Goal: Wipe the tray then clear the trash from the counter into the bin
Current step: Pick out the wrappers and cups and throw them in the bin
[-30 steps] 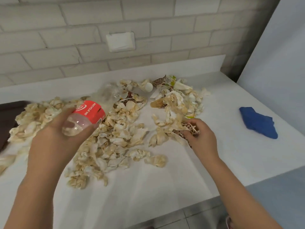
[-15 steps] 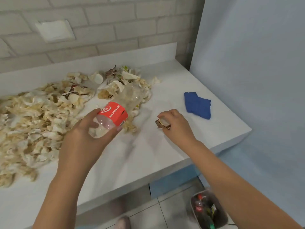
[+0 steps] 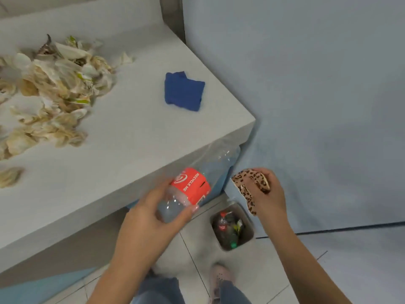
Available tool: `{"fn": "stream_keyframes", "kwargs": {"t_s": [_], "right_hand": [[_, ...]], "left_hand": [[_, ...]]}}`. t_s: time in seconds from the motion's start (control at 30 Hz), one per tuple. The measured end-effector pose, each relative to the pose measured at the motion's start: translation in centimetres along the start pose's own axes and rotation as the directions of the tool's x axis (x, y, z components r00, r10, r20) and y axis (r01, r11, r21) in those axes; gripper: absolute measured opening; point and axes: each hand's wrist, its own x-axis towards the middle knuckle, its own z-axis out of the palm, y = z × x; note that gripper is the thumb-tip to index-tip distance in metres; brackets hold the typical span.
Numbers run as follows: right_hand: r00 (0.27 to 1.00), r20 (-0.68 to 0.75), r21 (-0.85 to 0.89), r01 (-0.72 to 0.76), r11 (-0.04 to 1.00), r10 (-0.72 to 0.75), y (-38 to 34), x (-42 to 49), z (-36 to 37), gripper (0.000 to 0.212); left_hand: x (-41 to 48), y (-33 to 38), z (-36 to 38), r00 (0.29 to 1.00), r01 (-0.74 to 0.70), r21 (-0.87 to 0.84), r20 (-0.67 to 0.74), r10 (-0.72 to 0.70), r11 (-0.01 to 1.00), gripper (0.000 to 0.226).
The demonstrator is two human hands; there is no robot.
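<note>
Turned from counter (image 3: pixel 131 150) toward bin (image 3: pixel 251 232) within the last second. Now carrying bottle (image 3: pixel 192 185) clamped in left hand (image 3: pixel 151 218), past the counter edge, up-left of the bin and not yet over it. Pinching leopard-print wrapper (image 3: pixel 247 185) in curled right hand (image 3: pixel 271 194), roughly above the bin. Both off the counter, so probably dropping next. Leaving most of trash pile (image 3: pixel 57 84) on counter, near cloth (image 3: pixel 184 91). Bin already holding bottles. No tray in view.
</note>
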Motion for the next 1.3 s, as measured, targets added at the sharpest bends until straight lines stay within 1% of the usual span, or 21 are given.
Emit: {"fn": "stream_keyframes", "kwargs": {"t_s": [0.07,0.13,0.2,0.27,0.33,0.4,0.47,0.57,0.63,0.7,0.73,0.8,0.87,0.97,1.03,1.1,1.13,1.2,1.23,1.27,1.3], "right_hand": [[0.993,-0.031,-0.03,-0.118,0.993,0.117,4.9,-0.1,-2.1,0.018],[0.971,-0.059,-0.074,-0.234,0.969,0.23,10.3,0.5,-3.4,0.016],[0.928,-0.102,-0.089,-0.368,0.926,0.359,15.9,1.9,-4.0,0.014],[0.875,-0.137,-0.127,-0.481,0.867,0.465,21.8,3.6,-4.0,0.016],[0.835,-0.164,-0.189,-0.549,0.814,0.525,27.5,5.4,-3.5,0.02],[0.822,-0.193,-0.288,-0.57,0.77,0.536,32.5,7.3,-2.7,0.021],[0.825,-0.224,-0.395,-0.564,0.725,0.52,36.9,9.2,-2.0,0.023],[0.831,-0.221,-0.522,-0.543,0.658,0.51,42.6,11.5,-1.1,0.037],[0.842,-0.157,-0.606,-0.495,0.623,0.516,45.7,12.5,-0.3,0.054],[0.866,-0.079,-0.668,-0.413,0.619,0.493,48.4,12.7,0.4,0.067],[0.872,-0.043,-0.707,-0.371,0.602,0.487,49.6,12.7,0.7,0.066],[0.87,0.024,-0.809,-0.272,0.521,0.492,52.0,12.4,1.1,0.054],[0.867,0.089,-0.873,-0.168,0.457,0.49,53.6,12.4,1.3,0.048],[0.838,0.151,-0.897,-0.107,0.428,0.525,54.8,13.0,1.4,0.048],[0.84,0.167,-0.907,-0.074,0.414,0.516,54.6,13.3,1.2,0.048],[0.875,0.183,-0.907,-0.026,0.42,0.449,53.8,13.3,1.0,0.05],[0.89,0.187,-0.898,-0.017,0.44,0.415,53.0,13.1,1.0,0.049],[0.92,0.193,-0.863,-0.007,0.506,0.342,50.6,12.6,1.2,0.044],[0.942,0.191,-0.835,0.009,0.55,0.275,48.9,12.2,1.3,0.038],[0.968,0.182,-0.793,0.043,0.608,0.17,47.0,11.7,1.4,0.032],[0.985,0.16,-0.732,0.08,0.676,0.057,44.9,11.1,1.4,0.029]], "left_hand": [[-0.1,-1.5,3.5,0.994,0.014,0.101,0.104,-0.025,0.995,0.073],[0.3,-3.7,7.7,0.971,0.054,0.232,0.214,-0.105,0.971,0.073],[1.5,-6.9,12.4,0.929,0.061,0.386,0.315,-0.193,0.921,0.078],[3.0,-10.8,17.7,0.879,0.073,0.49,0.38,-0.289,0.869,0.077],[4.5,-14.7,22.9,0.838,0.091,0.549,0.409,-0.362,0.831,0.076],[6.2,-18.2,27.7,0.814,0.079,0.588,0.428,-0.393,0.805,0.076],[7.9,-21.4,32.2,0.8,0.048,0.62,0.445,-0.402,0.783,0.074],[9.8,-25.8,38.3,0.778,-0.003,0.612,0.498,-0.382,0.791,0.062],[10.2,-28.2,41.6,0.757,-0.071,0.577,0.562,-0.333,0.814,0.052],[10.5,-30.2,44.3,0.739,-0.167,0.579,0.609,-0.288,0.798,0.05],[10.7,-31.0,45.3,0.741,-0.21,0.592,0.615,-0.268,0.778,0.048],[11.0,-32.5,46.8,0.744,-0.269,0.624,0.619,-0.254,0.734,0.045],[11.4,-33.8,48.0,0.726,-0.302,0.642,0.634,-0.266,0.705,0.05],[12.7,-35.1,49.5,0.711,-0.291,0.635,0.644,-0.282,0.715,0.056],[13.6,-35.4,49.9,0.697,-0.269,0.609,0.657,-0.285,0.746,0.06],[14.1,-35.3,49.1,0.679,-0.246,0.574,0.677,-0.284,0.781,0.07],[14.3,-35.0,48.3,0.683,-0.236,0.558,0.678,-0.273,0.795,0.074],[14.2,-34.1,46.0,0.726,-0.261,0.55,0.654,-0.214,0.793,0.075],[13.8,-33.4,44.5,0.755,-0.274,0.546,0.632,-0.175,0.792,0.072],[13.3,-32.5,43.1,0.787,-0.257,0.516,0.602,-0.132,0.817,0.068],[12.5,-31.6,41.5,0.825,-0.217,0.453,0.559,-0.086,0.865,0.062]]}}
